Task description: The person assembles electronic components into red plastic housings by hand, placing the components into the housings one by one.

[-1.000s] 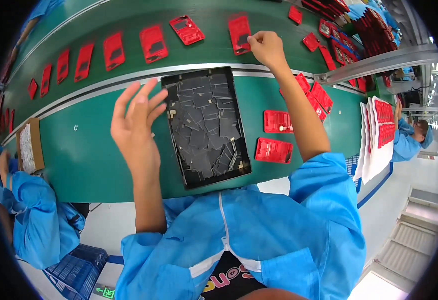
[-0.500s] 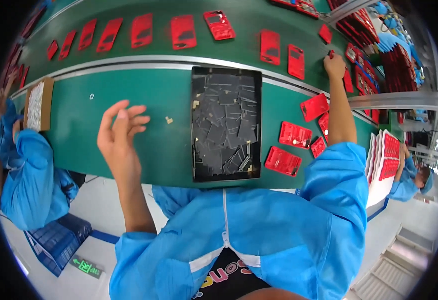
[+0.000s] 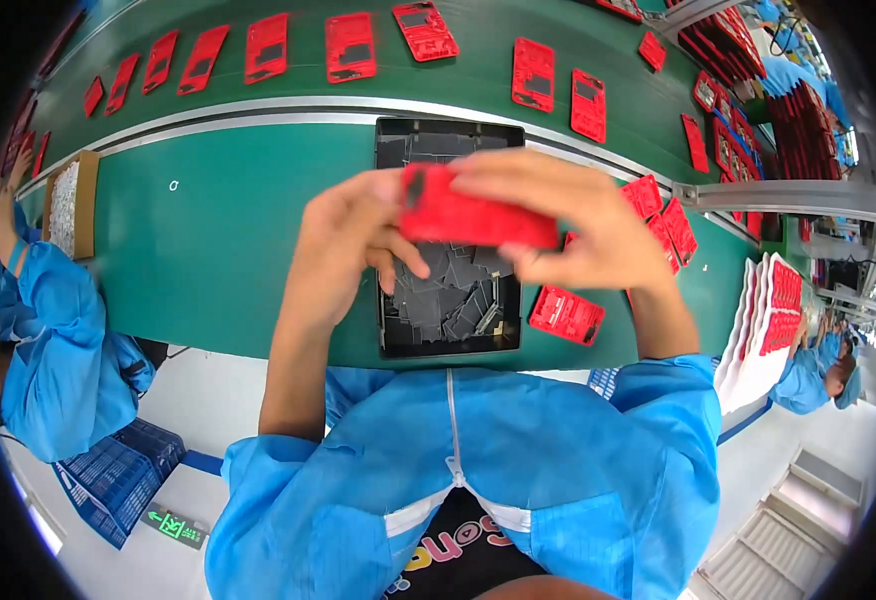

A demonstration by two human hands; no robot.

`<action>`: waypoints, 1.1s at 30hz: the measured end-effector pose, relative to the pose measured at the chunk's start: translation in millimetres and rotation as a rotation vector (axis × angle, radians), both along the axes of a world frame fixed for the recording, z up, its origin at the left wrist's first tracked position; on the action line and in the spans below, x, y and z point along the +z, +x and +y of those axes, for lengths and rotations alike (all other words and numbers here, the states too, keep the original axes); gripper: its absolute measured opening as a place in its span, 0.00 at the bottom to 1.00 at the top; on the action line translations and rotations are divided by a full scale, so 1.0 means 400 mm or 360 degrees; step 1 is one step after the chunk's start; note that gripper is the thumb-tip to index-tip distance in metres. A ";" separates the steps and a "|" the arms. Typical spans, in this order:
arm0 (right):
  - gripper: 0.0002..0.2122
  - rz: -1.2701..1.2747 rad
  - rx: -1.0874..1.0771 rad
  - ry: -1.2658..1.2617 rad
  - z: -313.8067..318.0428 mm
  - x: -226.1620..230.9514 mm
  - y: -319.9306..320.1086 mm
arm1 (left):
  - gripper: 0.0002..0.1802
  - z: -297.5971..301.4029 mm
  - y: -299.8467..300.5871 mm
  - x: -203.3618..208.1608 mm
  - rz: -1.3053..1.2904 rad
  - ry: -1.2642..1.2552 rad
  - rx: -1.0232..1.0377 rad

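Note:
A red phone-shaped plastic casing [image 3: 488, 212] with a dark patch at its left end is held level above a black tray [image 3: 383, 335], slightly smeared by motion. My right hand [image 3: 593, 215] grips its right part, fingers over the top edge and thumb below. At the left end, my left hand [image 3: 343, 235] pinches the casing with thumb and forefinger, other fingers curled beneath. Dark grey thin flat pieces [image 3: 443, 290] lie jumbled in the tray, partly hidden by both hands. Beside the tray's lower right sits another red casing [image 3: 566, 315].
Across the far side, a green belt [image 3: 478, 70] carries a row of red casings [image 3: 349, 48]. More red casings [image 3: 680, 230] lie right of my right hand, near a metal rail [image 3: 798, 200]. A carton of small pale parts [image 3: 86, 205] stands left, beside another person's blue sleeve [image 3: 63, 350].
My right hand has come back from the belt at the far right, bringing a red casing over the tray. My left hand has moved right and closed on its other end.

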State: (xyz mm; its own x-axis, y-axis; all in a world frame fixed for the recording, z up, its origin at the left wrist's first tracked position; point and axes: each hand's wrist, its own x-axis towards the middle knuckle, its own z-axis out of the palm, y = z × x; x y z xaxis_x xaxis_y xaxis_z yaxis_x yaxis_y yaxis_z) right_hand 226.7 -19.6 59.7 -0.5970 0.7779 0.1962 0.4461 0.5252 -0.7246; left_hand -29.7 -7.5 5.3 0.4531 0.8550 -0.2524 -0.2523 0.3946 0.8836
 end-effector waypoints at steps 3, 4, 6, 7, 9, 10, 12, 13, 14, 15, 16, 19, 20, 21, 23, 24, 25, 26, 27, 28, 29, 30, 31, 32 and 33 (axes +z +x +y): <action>0.24 0.0116 0.0089 0.0098 -0.014 -0.016 -0.043 | 0.19 -0.013 -0.003 -0.013 0.0074 -0.0014 -0.0155; 0.22 0.0145 0.0000 0.0099 0.002 -0.024 -0.034 | 0.19 -0.026 -0.021 -0.018 0.0083 0.0028 0.0033; 0.13 0.0136 -0.0368 0.0156 0.038 -0.047 -0.001 | 0.17 -0.034 -0.055 -0.028 0.0049 0.0096 0.0273; 0.11 -0.0037 -0.0395 0.0358 0.055 -0.081 0.014 | 0.17 -0.033 -0.071 -0.038 0.0052 0.0096 0.0272; 0.10 -0.0472 -0.0413 0.0480 0.051 -0.138 -0.011 | 0.17 -0.030 -0.093 -0.044 -0.0075 0.0078 0.0566; 0.08 -0.0530 -0.0420 0.0535 0.047 -0.171 -0.032 | 0.17 -0.035 -0.099 -0.044 -0.0035 0.0113 0.0587; 0.08 -0.0587 -0.0402 0.0512 0.055 -0.194 -0.039 | 0.17 -0.040 -0.100 -0.037 -0.0063 0.0108 0.0593; 0.09 -0.0637 -0.0387 0.0479 0.061 -0.201 -0.046 | 0.17 -0.044 -0.105 -0.036 -0.0081 0.0097 0.0594; 0.05 -0.0540 -0.0385 0.0577 0.073 -0.201 -0.036 | 0.17 -0.047 -0.111 -0.038 -0.0080 0.0092 0.0597; 0.05 -0.0542 -0.0385 0.0572 0.066 -0.195 -0.037 | 0.17 -0.050 -0.116 -0.041 -0.0080 0.0094 0.0580; 0.04 -0.0107 -0.0674 0.0029 0.062 -0.184 -0.042 | 0.17 -0.050 -0.121 -0.044 -0.0082 0.0100 0.0573; 0.02 0.0542 -0.0997 -0.0669 0.041 -0.128 -0.055 | 0.18 -0.048 -0.127 -0.047 -0.0059 0.0088 0.0626; 0.03 0.0662 -0.1016 -0.0736 0.031 -0.119 -0.054 | 0.18 -0.046 -0.122 -0.044 -0.0065 0.0082 0.0615; 0.04 0.0783 -0.1033 -0.0802 0.020 -0.114 -0.052 | 0.18 -0.044 -0.114 -0.039 -0.0069 0.0093 0.0613; 0.08 0.0851 -0.1017 -0.0825 -0.007 -0.106 -0.055 | 0.19 -0.041 -0.099 -0.031 -0.0073 0.0101 0.0597; 0.10 0.1010 -0.1048 -0.0796 -0.022 -0.098 -0.065 | 0.19 -0.040 -0.091 -0.028 -0.0079 0.0125 0.0555; 0.12 0.1170 -0.1077 -0.0767 -0.036 -0.092 -0.077 | 0.20 -0.039 -0.082 -0.027 -0.0083 0.0148 0.0514; 0.12 0.1244 -0.1116 -0.0758 -0.049 -0.083 -0.089 | 0.20 -0.040 -0.073 -0.026 -0.0080 0.0142 0.0508; 0.12 0.1246 -0.1122 -0.0763 -0.061 -0.080 -0.101 | 0.20 -0.040 -0.064 -0.024 -0.0068 0.0158 0.0484; 0.13 0.1286 -0.1145 -0.0724 -0.074 -0.076 -0.113 | 0.21 -0.041 -0.057 -0.020 -0.0057 0.0176 0.0454; 0.14 0.1326 -0.1165 -0.0684 -0.084 -0.074 -0.119 | 0.21 -0.043 -0.051 -0.018 -0.0054 0.0173 0.0448; 0.12 0.1291 -0.1133 -0.0662 -0.098 -0.094 -0.112 | 0.20 -0.046 -0.046 -0.016 -0.0064 0.0180 0.0433; 0.12 0.1298 -0.1139 -0.0662 -0.103 -0.112 -0.114 | 0.19 -0.048 -0.040 -0.013 -0.0070 0.0188 0.0414; 0.11 0.1149 -0.0973 -0.0224 -0.102 -0.129 -0.120 | 0.19 -0.051 -0.033 -0.012 -0.0066 0.0187 0.0408; 0.11 0.0985 -0.0796 0.0204 -0.101 -0.137 -0.130 | 0.18 -0.054 -0.025 -0.013 -0.0196 0.0119 0.0398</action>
State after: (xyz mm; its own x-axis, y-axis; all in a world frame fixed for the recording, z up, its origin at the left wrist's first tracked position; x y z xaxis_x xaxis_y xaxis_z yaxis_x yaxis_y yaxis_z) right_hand 174.9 -59.8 4.8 0.0620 0.8733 0.4832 0.1878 0.4653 -0.8650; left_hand -39.7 -29.3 0.0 0.2495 0.9581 -0.1408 -0.4406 0.2418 0.8645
